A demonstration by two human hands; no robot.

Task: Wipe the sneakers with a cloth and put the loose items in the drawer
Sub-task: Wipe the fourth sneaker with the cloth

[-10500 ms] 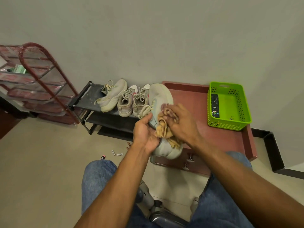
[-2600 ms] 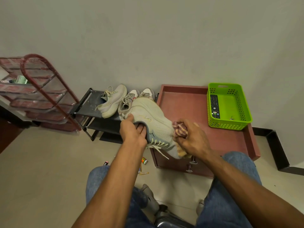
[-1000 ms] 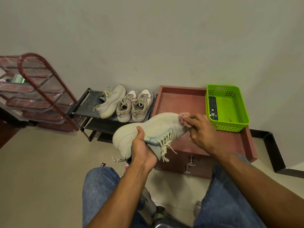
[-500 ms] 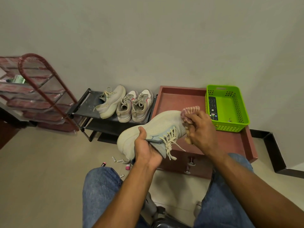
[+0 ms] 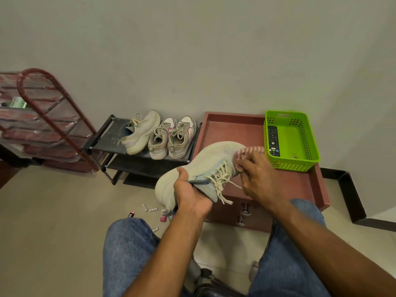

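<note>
**Sneaker held over the cabinet, cloth pressed to its toe**

While the person sits with both knees in blue jeans (image 5: 128, 249) at the near edge of the view, the two hands work just beyond them. The left hand (image 5: 191, 195) grips a pale sneaker (image 5: 205, 166) at its heel and collar, thumb on the upper and fingers curled underneath, so that the shoe lies tilted with its toe pointing far and right and its laces (image 5: 220, 183) hanging loose. The right hand (image 5: 256, 179) has its fingers bent over a pink striped cloth (image 5: 248, 153), pressing it against the sneaker's toe. On the floor (image 5: 53, 232) to the left of the knees, several small batteries (image 5: 150, 209) and a pink item lie scattered near the sneaker's heel. Beyond the hands stands a low red-brown cabinet (image 5: 231, 129), its top a worktop with a raised rim; two metal drawer handles (image 5: 243, 214) show on its near face. At the far right of that worktop sits a green basket (image 5: 308, 146) with a black remote (image 5: 273, 141) lying inside along its left wall. Left of the cabinet, a black shoe rack (image 5: 111, 136) carries three more sneakers (image 5: 162, 136) side by side. Farther left stands a red metal rack (image 5: 49, 116) against the wall.
</note>
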